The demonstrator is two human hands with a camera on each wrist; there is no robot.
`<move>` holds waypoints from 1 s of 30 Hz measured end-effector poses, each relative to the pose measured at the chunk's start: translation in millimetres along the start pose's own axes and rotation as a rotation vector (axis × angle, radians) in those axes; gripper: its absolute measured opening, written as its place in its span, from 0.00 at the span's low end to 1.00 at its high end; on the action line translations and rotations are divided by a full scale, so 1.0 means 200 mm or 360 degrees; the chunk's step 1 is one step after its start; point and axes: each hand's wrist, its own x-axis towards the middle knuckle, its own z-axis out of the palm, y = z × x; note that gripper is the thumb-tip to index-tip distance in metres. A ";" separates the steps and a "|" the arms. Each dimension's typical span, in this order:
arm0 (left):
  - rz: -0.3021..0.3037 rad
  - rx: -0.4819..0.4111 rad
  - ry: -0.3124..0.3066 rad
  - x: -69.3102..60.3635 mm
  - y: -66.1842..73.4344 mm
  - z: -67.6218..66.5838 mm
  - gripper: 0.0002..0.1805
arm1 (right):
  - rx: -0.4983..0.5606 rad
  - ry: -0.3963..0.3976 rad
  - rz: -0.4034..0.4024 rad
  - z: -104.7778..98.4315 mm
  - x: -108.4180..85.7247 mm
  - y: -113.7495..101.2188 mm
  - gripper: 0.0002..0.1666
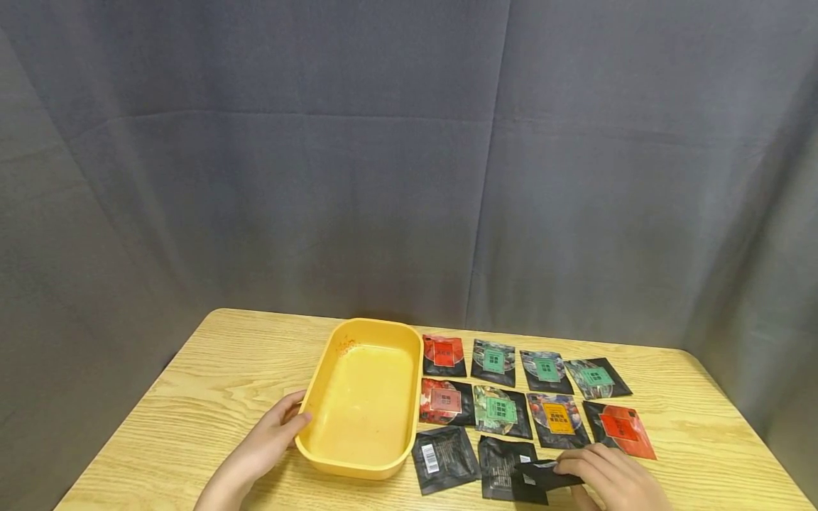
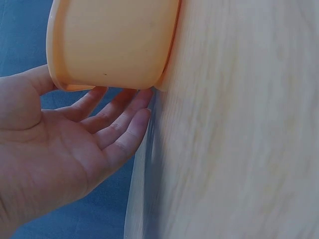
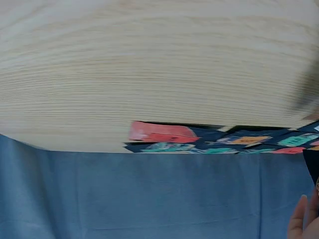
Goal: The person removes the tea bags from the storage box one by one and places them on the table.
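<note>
A yellow plastic tray (image 1: 358, 470) lies on the table, with reddish specks at its far left corner. My left hand (image 1: 265, 443) holds its left side, thumb over the rim and fingers against the outer wall; the left wrist view shows this hand (image 2: 65, 144) close up. At the front right, my right hand (image 1: 613, 479) pinches a black sachet (image 1: 551, 475) above the table. Beneath that lies another black sachet (image 1: 505, 461), back side up and partly covered. Only some fingers of the right hand (image 3: 306, 219) appear at the right wrist view's edge.
Beside the tray, several sachets lie face up in two rows, among them a red-labelled one (image 1: 444, 355) and an orange-labelled one (image 1: 558, 419). A barcoded black sachet (image 1: 445, 460) lies near the tray's front right corner. A grey curtain (image 1: 383, 177) hangs behind the wooden table (image 1: 255, 355).
</note>
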 end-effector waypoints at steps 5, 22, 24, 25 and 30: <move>-0.0014 -0.0002 0.0012 0.00 0.00 0.00 0.31 | -0.0028 -0.0052 0.0034 -0.02 -0.04 0.05 0.28; -0.0044 -0.0007 0.0023 0.00 0.00 0.01 0.31 | -0.0055 -0.0400 0.0167 -0.03 -0.14 0.16 0.22; -0.0041 0.0005 0.0026 0.00 0.00 0.01 0.31 | 0.0013 -0.0458 0.0130 -0.04 -0.15 0.18 0.18; -0.0041 0.0009 0.0028 0.00 0.00 0.01 0.31 | 0.0042 -0.0478 0.0102 -0.03 -0.15 0.19 0.17; -0.0058 0.0010 0.0045 0.00 0.01 0.01 0.31 | 0.0066 -0.0510 -0.0012 -0.02 -0.18 0.22 0.20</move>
